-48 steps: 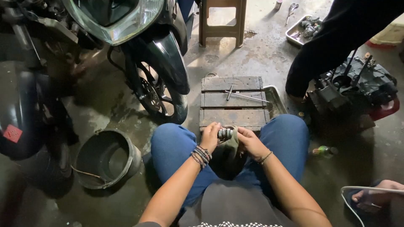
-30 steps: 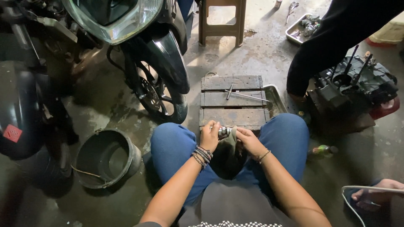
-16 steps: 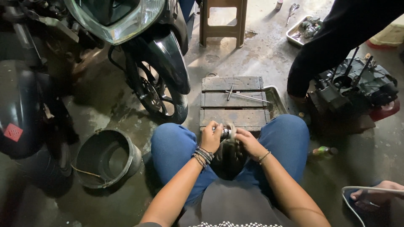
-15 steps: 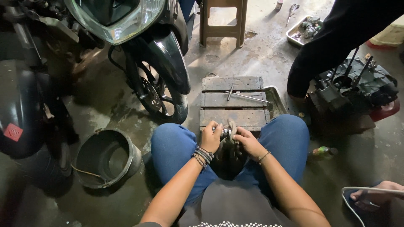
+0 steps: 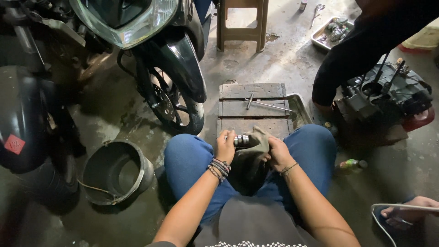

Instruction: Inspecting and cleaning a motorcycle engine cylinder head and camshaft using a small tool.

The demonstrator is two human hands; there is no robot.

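Observation:
I sit on the floor with my knees apart in blue jeans. My left hand (image 5: 225, 146) grips a small shiny metal cylinder part (image 5: 241, 140) held level in front of me. My right hand (image 5: 275, 152) holds a grey-brown rag (image 5: 257, 139) pressed over the right end of that part. Beaded bracelets circle my left wrist. Just beyond my hands lies a low wooden pallet board (image 5: 238, 109) with a long metal wrench (image 5: 267, 104) on it.
A motorcycle front wheel (image 5: 176, 103) and fender stand left of the board. A dark round bucket (image 5: 114, 171) sits at my left knee. Another person crouches at the right by an engine block (image 5: 388, 98). A wooden stool (image 5: 241, 23), a parts tray (image 5: 333, 31) and a small bottle (image 5: 351, 163) lie around.
My hands have turned the metal part slightly and the rag has shifted up over its right end. Everything else stays where it was.

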